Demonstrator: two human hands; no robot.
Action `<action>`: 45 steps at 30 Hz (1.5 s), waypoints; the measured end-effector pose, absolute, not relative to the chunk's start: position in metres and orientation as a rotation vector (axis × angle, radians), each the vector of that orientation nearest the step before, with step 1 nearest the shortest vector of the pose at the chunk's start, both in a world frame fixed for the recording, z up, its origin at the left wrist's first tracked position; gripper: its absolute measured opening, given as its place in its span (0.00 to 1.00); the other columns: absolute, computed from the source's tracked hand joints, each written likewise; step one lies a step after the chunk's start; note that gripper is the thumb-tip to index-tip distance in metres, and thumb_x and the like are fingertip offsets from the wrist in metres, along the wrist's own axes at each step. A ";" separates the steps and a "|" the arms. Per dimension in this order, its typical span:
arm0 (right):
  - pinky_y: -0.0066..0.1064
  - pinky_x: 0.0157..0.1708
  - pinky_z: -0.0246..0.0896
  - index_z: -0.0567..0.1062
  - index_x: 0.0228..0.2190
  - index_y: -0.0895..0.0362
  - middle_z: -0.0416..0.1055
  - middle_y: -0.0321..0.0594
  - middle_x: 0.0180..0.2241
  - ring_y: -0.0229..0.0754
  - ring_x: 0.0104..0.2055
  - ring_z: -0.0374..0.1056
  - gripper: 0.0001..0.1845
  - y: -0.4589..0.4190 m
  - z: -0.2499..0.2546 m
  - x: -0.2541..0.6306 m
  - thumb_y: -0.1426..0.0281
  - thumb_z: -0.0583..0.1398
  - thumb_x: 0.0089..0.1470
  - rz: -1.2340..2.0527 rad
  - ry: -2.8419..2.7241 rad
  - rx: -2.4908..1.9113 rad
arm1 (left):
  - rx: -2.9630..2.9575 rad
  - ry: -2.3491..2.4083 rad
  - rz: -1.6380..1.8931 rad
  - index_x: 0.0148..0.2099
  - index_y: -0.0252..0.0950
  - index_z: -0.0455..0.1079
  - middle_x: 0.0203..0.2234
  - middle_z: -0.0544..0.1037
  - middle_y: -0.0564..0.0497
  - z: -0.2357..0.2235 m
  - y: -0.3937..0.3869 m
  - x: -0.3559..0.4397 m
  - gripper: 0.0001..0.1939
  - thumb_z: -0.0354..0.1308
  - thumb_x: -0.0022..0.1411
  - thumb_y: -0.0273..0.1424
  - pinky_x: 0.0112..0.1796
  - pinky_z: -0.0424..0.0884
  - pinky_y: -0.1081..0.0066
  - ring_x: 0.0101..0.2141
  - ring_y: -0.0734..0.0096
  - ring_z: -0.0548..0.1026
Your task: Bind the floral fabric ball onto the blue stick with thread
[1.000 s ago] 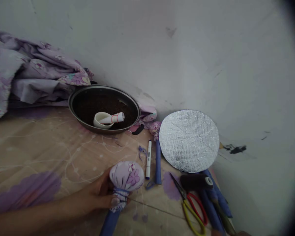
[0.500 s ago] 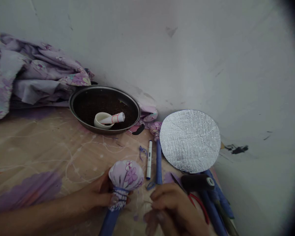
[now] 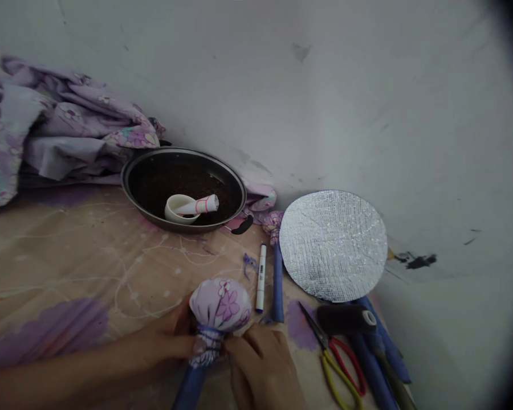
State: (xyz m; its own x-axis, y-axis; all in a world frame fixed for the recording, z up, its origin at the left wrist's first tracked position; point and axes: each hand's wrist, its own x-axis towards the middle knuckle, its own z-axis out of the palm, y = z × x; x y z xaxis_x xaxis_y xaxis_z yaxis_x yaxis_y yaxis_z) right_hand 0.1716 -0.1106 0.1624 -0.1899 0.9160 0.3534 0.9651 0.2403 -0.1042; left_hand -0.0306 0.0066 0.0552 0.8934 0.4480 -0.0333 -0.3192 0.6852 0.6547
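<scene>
- The right hand has been brought to the neck of the floral cloth bundle; a second ago it was barely in view at the bottom edge, with a thin line stretched from the neck toward it.
- Its fingers are curled in against the right side of the neck; whether the loose thread is pinched between them cannot be told, as the fingertips are hidden.
- The bundle is gripped at the neck by the left hand, closed around it with the thumb laid across the front; this hold is little changed.
- The bundle is held tilted at the front of the patterned cover, its rounded head uppermost and its blue handle running down out of view.
- Dark wraps are seen around the gathered cloth; with both hands now at this spot, winding or tightening there seems to be the step in hand.
- The scissors, partly covered by the right hand half a second ago, have been left in plain view, untouched beside the dark spool.
</scene>
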 end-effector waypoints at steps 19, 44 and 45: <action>0.34 0.39 0.76 0.85 0.38 0.47 0.84 0.32 0.34 0.45 0.32 0.83 0.20 -0.107 0.159 0.169 0.86 0.67 0.59 -0.253 -2.153 -1.694 | 0.617 0.256 0.405 0.86 0.51 0.70 0.69 0.90 0.45 0.070 0.007 -0.034 0.51 0.86 0.68 0.40 0.72 0.75 0.50 0.68 0.44 0.86; 0.35 0.40 0.74 0.84 0.41 0.48 0.84 0.32 0.37 0.46 0.35 0.84 0.20 -0.109 0.163 0.171 0.87 0.68 0.60 -0.159 -2.196 -1.713 | 0.587 0.295 0.447 0.83 0.49 0.74 0.66 0.92 0.45 0.075 0.002 -0.031 0.51 0.89 0.63 0.40 0.73 0.76 0.52 0.71 0.41 0.85; 0.35 0.40 0.74 0.84 0.41 0.48 0.84 0.32 0.37 0.45 0.35 0.84 0.20 -0.109 0.163 0.171 0.87 0.68 0.60 -0.155 -2.192 -1.713 | 0.594 0.298 0.448 0.83 0.49 0.74 0.68 0.91 0.44 0.076 0.003 -0.031 0.51 0.89 0.63 0.40 0.73 0.76 0.51 0.71 0.41 0.84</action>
State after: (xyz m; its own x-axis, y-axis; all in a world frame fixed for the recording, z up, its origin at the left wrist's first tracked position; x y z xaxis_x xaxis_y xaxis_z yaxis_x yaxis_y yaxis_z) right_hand 0.1708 -0.1094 0.1628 -0.2053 0.9178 0.3398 0.9565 0.2616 -0.1288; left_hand -0.0312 0.0027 0.0759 0.8628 0.4855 -0.1411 -0.3176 0.7375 0.5960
